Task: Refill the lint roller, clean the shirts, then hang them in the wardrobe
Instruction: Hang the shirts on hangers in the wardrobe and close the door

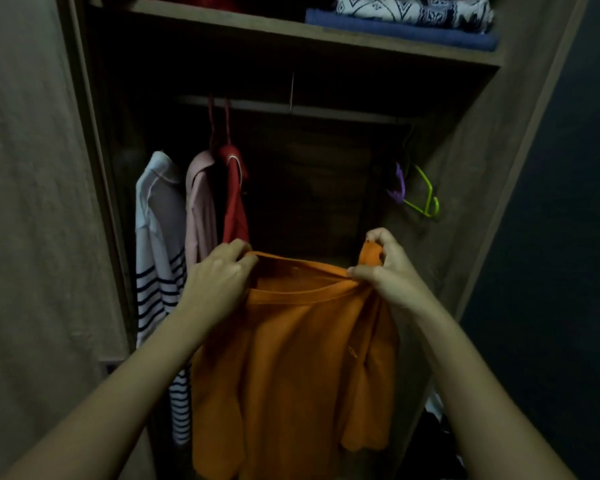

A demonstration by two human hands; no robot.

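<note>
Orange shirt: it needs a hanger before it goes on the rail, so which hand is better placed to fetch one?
Right hand, probably. The empty green hanger hangs just above it at the wardrobe's right end, while the left hand can keep gripping the orange shirt.

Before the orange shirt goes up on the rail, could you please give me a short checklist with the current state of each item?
1. Left hand grips the orange shirt at the neckline: ok.
2. Right hand grips the other side: ok.
3. Hanger inside the shirt: cannot tell.
4. Free space on the rail right of the red shirt: ok.
5. Spare green hanger at the rail's right end: ok.
6. Shirt free of lint: cannot tell.
</note>
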